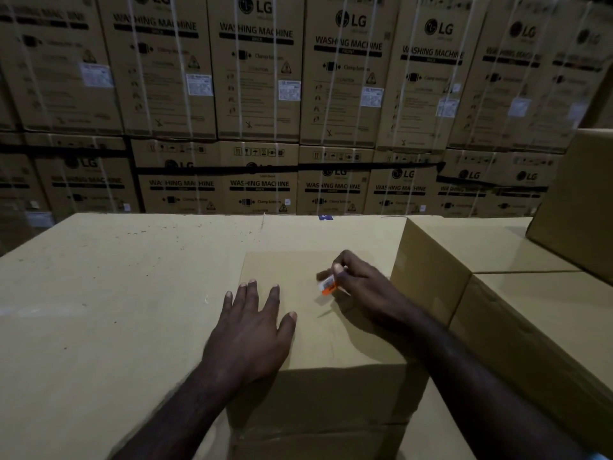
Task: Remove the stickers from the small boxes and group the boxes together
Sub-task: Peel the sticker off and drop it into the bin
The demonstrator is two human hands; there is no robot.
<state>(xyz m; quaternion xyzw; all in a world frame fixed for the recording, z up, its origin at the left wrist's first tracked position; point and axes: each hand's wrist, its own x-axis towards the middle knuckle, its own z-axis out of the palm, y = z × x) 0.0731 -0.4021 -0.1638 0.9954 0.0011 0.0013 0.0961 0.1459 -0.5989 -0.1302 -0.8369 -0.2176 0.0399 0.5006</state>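
Two hands: left hand [247,330] rests flat, fingers spread, on the small box [298,327]; right hand [361,287] pinches the sticker [326,285].
Sticker: white and orange paper at the box top's far right part; one end looks lifted. Judged thin, light, tearable; best taken at the free edge and peeled low.
Small box: plain matte corrugated card, square-edged, stiff, probably light; lies near centre on a large carton [99,293].
Neighbour: taller carton [431,270] just right.
Background: strapped washing-machine cartons [258,78].
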